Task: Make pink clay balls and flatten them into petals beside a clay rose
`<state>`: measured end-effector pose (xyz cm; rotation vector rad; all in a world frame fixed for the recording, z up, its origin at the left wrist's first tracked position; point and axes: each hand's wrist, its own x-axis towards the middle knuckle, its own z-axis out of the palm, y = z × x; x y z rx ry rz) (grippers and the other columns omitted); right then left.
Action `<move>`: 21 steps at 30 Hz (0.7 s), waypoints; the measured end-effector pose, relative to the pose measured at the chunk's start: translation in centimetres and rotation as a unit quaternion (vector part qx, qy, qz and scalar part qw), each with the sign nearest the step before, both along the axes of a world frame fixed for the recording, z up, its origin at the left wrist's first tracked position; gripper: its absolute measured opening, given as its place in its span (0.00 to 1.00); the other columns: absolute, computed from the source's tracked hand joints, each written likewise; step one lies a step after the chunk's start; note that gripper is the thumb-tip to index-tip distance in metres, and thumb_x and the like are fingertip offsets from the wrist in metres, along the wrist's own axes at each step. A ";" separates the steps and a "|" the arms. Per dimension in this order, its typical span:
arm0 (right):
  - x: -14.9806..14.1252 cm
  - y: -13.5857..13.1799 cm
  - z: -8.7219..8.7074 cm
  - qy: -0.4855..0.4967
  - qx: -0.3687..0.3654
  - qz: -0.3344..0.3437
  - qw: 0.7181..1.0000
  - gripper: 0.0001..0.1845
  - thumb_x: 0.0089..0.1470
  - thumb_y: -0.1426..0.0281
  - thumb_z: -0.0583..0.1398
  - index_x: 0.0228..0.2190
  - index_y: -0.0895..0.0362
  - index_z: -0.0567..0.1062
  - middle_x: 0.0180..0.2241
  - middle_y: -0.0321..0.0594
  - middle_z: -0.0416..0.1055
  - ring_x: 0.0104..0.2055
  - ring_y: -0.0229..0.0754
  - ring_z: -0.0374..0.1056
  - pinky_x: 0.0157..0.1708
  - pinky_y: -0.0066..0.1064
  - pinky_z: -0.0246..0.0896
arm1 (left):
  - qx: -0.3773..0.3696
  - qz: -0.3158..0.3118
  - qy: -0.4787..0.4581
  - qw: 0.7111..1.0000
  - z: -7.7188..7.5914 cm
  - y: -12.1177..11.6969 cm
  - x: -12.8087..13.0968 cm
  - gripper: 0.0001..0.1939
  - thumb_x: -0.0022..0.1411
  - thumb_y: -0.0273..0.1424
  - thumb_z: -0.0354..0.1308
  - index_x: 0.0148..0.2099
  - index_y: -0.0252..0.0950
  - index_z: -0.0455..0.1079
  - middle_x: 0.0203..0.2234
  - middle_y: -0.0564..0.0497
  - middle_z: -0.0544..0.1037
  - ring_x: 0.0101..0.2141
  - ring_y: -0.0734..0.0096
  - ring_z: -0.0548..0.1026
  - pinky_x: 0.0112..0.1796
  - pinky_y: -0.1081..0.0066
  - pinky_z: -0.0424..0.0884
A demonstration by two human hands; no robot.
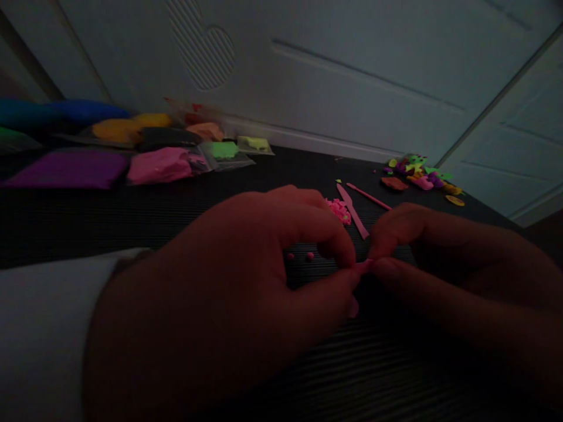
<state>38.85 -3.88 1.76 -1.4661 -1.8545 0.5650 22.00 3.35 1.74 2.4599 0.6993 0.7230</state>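
Note:
My left hand (246, 281) and my right hand (444, 264) meet low in the middle of the dim view. Both pinch one small piece of pink clay (363, 266) between thumb and forefinger, just above the dark ribbed mat (176, 217). Behind my fingers lie a heap of pink clay bits (339, 210), two tiny pink balls (299, 256) and two pink modelling tools (353, 211). A white sleeve covers my left forearm.
Bags of coloured clay (158, 165) in purple, pink, green, yellow, orange and blue lie at the back left. A cluster of small clay figures (420, 176) sits at the back right. A white panelled wall stands behind.

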 end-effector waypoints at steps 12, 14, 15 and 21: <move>0.1 0.0 0.0 -0.005 0.004 -0.003 1.000 0.01 0.45 0.70 0.58 0.25 0.54 0.69 0.24 0.27 0.69 0.26 0.30 0.65 0.23 0.17 0.60 | -0.006 -0.022 0.000 1.000 0.2 0.2 -0.1 0.06 0.49 0.35 0.53 0.26 0.43 0.70 0.27 0.60 0.72 0.27 0.77 0.69 0.26 0.77 0.65; 0.1 0.0 0.2 -0.012 -0.009 -0.005 1.000 0.01 0.45 0.71 0.58 0.25 0.54 0.69 0.25 0.28 0.69 0.26 0.30 0.65 0.24 0.18 0.60 | -0.010 -0.021 0.000 1.000 0.2 0.1 -0.1 0.05 0.49 0.34 0.53 0.27 0.43 0.70 0.27 0.60 0.72 0.27 0.77 0.69 0.27 0.77 0.65; 0.1 0.0 0.2 -0.013 -0.016 -0.004 1.000 0.01 0.45 0.71 0.58 0.25 0.54 0.69 0.25 0.28 0.69 0.26 0.30 0.65 0.25 0.18 0.60 | -0.012 -0.020 -0.001 1.000 0.2 0.1 -0.1 0.04 0.48 0.34 0.54 0.28 0.43 0.70 0.27 0.60 0.73 0.27 0.77 0.69 0.27 0.77 0.65; 0.1 -0.1 0.1 -0.007 -0.001 0.005 1.000 0.01 0.46 0.71 0.57 0.25 0.53 0.69 0.23 0.27 0.68 0.24 0.30 0.64 0.26 0.20 0.60 | -0.028 -0.011 -0.015 0.999 0.3 -0.1 -0.1 0.04 0.48 0.33 0.55 0.29 0.44 0.70 0.29 0.61 0.73 0.29 0.77 0.70 0.28 0.78 0.66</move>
